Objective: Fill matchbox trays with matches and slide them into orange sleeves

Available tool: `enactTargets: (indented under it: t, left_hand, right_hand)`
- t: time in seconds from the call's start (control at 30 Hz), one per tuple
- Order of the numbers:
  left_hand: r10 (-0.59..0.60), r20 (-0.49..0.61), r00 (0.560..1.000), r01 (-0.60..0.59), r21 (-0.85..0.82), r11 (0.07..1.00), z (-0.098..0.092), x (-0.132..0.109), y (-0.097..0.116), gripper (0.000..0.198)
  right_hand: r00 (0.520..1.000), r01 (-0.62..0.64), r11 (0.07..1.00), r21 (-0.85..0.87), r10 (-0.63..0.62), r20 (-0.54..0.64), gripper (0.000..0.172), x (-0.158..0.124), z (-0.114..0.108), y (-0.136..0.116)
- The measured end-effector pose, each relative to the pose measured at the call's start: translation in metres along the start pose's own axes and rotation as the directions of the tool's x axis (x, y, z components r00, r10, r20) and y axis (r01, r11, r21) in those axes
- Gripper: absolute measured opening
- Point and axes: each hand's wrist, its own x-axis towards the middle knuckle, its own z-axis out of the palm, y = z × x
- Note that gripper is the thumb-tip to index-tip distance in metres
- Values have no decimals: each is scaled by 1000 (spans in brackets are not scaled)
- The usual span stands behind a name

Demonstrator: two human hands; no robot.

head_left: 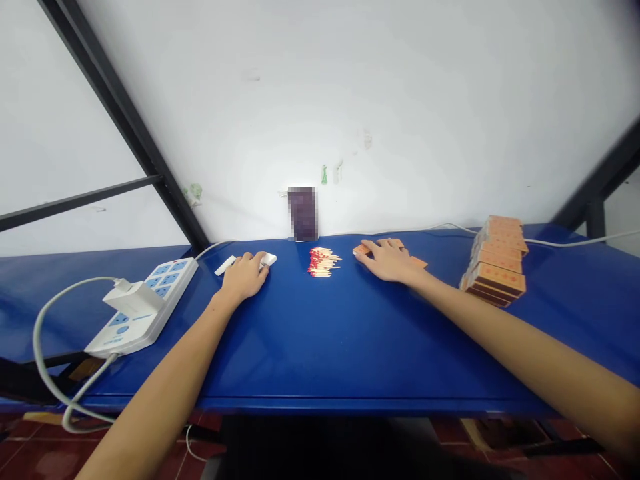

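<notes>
My left hand point(245, 275) rests on the blue table with its fingers spread over small white matchbox trays. One white tray point(271, 259) shows beside the thumb and index finger, and another white piece point(225, 265) sticks out on the far side. My right hand point(390, 261) lies palm down, fingers apart, over several orange matchbox sleeves point(419, 263), which it partly hides. Between the hands lies a loose pile of matches point(324, 263), most red heads pointing left.
Stacked orange matchboxes point(497, 260) stand at the right. A white power strip point(173, 280) with a plugged-in charger point(133, 301) and looping cable is at the left. A blurred dark object point(303, 213) leans on the white wall point(400, 133). The blue table point(320, 340) ends at a front edge.
</notes>
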Motion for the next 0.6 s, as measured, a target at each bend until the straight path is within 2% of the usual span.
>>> enactTargets:
  t: [0.23,0.37,0.47,0.53,0.6]
  left_hand:
    - [19,-94,995,-19,6,1000,-7,-7,13,52]
    - [12,-171,985,-12,-1,1000,-11,-7,13,55]
    - [-13,-308,951,-13,-82,997,-16,-7,9,53]
    - [15,-404,915,-107,-207,972,-20,-8,9,50]
    - [64,-467,882,-271,-392,879,-24,-9,15,46]
  right_hand:
    - [975,129,969,-210,-163,-151,54,-10,4,-16]
    - [903,317,918,-238,-369,-220,43,-15,-5,-23]
    - [847,496,862,-106,-507,-161,34,-18,-13,-33]
    - [828,550,835,-10,-546,-127,29,-20,-16,-41]
    - [811,575,818,13,-568,-138,26,-22,-19,-49]
